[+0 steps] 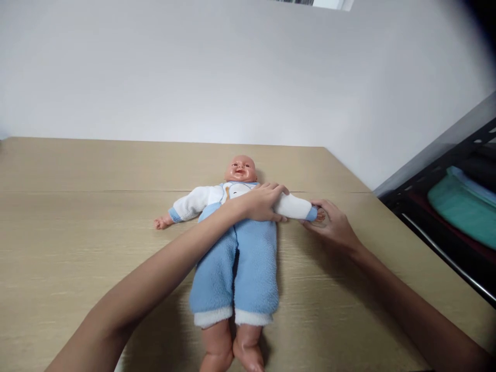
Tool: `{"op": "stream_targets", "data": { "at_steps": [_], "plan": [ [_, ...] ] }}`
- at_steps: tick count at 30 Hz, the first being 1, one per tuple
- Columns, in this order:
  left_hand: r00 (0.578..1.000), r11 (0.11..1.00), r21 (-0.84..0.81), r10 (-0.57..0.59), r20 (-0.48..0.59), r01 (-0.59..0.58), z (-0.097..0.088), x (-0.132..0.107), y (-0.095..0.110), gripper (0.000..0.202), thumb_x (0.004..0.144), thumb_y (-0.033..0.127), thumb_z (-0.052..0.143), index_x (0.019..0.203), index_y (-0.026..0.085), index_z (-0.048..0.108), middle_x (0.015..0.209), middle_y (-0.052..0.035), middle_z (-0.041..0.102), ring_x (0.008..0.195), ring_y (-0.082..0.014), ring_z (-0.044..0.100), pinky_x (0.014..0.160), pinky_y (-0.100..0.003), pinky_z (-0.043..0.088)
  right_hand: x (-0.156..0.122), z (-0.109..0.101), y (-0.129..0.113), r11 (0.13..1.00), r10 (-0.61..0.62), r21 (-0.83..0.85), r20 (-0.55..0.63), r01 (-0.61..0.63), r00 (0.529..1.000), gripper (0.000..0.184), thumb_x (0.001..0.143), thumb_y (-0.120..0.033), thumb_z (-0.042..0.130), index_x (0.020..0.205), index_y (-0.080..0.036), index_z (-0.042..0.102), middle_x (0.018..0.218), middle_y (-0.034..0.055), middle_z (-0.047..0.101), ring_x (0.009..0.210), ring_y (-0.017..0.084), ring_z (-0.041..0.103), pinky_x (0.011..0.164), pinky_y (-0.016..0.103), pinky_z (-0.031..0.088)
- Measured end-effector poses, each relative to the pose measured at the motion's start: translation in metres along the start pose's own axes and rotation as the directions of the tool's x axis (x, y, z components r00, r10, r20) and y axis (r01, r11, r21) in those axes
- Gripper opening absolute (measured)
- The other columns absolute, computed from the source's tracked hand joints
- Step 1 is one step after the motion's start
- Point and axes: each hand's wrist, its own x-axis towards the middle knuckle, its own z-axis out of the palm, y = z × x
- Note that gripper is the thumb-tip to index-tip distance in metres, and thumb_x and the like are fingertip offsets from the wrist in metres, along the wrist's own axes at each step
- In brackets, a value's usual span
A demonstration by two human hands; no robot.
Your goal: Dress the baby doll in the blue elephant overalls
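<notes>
A baby doll [240, 258] in a fleecy blue and white outfit lies on its back, head away from me and feet toward me. My left hand [266, 201] reaches across its body and is wrapped round the upper part of the sleeve [293, 206] on the right side. At that sleeve's blue cuff [312, 213], my right hand [329, 222] grips the end, with the doll's small hand showing between thumb and fingers. The doll's other arm [189, 204] stretches out to the left, untouched.
The doll rests on a wooden table [96, 248] that meets a pale wall [174, 72]. On the right stands a dark metal rack [411, 206] holding folded cloth [461, 206], green on top. A window edge [329, 4] shows at the top.
</notes>
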Motion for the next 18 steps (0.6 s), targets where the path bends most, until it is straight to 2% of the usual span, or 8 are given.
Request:
{"op": "stream_targets", "data": {
  "at_steps": [2,3,7,10,12,14,18],
  "plan": [
    [0.999,1.000,-0.021,-0.004,-0.047,0.003,0.006,0.001,-0.002,0.086,0.085,0.039,0.089,0.153,0.011,0.045,0.146,-0.0228,0.063,0.130,-0.0374,0.062,0.107,-0.048,0.048,0.005,-0.004,-0.016,0.998,-0.001,0.064,-0.068,0.005,0.998,0.042,0.086,-0.050,0.086,0.115,-0.024,0.069,0.110,0.0101,0.075,0.101,0.034,0.071,0.093,0.049,0.056],
    [0.997,1.000,-0.014,-0.008,-0.074,0.007,0.009,0.001,-0.002,0.084,0.085,0.039,0.089,0.153,0.011,0.046,0.145,-0.0226,0.065,0.129,-0.0379,0.063,0.106,-0.049,0.049,0.007,-0.004,-0.024,0.994,-0.001,0.113,-0.076,0.010,0.997,0.043,0.086,-0.050,0.087,0.116,-0.025,0.069,0.112,0.0095,0.075,0.102,0.033,0.071,0.094,0.048,0.056],
    [0.985,1.000,0.003,0.003,-0.175,-0.002,0.015,-0.005,-0.003,0.044,0.091,0.033,0.077,0.127,0.011,0.065,0.124,-0.0187,0.072,0.113,-0.0357,0.067,0.098,-0.046,0.052,0.008,0.011,-0.048,0.930,0.017,0.367,-0.116,0.027,0.993,0.052,0.087,-0.046,0.090,0.128,-0.028,0.065,0.131,0.0096,0.070,0.123,0.033,0.068,0.109,0.048,0.055],
    [0.955,0.994,-0.102,0.008,-0.295,-0.040,0.015,-0.013,-0.004,0.032,0.092,0.026,0.068,0.120,0.013,0.065,0.118,-0.0161,0.073,0.107,-0.0322,0.068,0.095,-0.044,0.053,0.001,0.031,-0.046,0.862,0.124,0.504,-0.103,-0.055,0.987,0.070,0.087,-0.047,0.090,0.143,-0.030,0.053,0.151,0.0127,0.058,0.137,0.033,0.062,0.116,0.050,0.052],
    [0.923,0.974,-0.213,-0.017,-0.385,-0.071,0.014,-0.020,-0.006,0.034,0.091,0.025,0.066,0.123,0.013,0.064,0.119,-0.0151,0.074,0.108,-0.0308,0.069,0.096,-0.043,0.053,-0.005,0.042,-0.039,0.874,0.159,0.468,-0.018,-0.132,0.987,0.077,0.087,-0.050,0.089,0.148,-0.030,0.048,0.149,0.0141,0.058,0.134,0.034,0.063,0.114,0.054,0.054],
    [0.888,0.935,-0.343,-0.079,-0.454,-0.092,0.012,-0.026,-0.007,0.037,0.092,0.029,0.068,0.125,0.014,0.064,0.123,-0.0147,0.075,0.111,-0.0302,0.070,0.099,-0.042,0.054,-0.009,0.048,-0.032,0.924,0.111,0.359,0.073,-0.130,0.991,0.072,0.090,-0.050,0.086,0.149,-0.029,0.050,0.142,0.0143,0.063,0.128,0.035,0.065,0.112,0.059,0.054],
    [0.832,0.831,-0.547,-0.228,-0.506,-0.105,0.005,-0.037,-0.010,0.047,0.091,0.036,0.072,0.133,0.015,0.066,0.139,-0.0137,0.075,0.127,-0.0322,0.069,0.112,-0.044,0.052,-0.012,0.054,-0.035,0.982,-0.089,0.178,0.163,0.060,0.983,0.063,0.097,-0.044,0.078,0.153,-0.029,0.053,0.148,0.0155,0.063,0.138,0.040,0.057,0.118,0.068,0.046]
  ]
}}
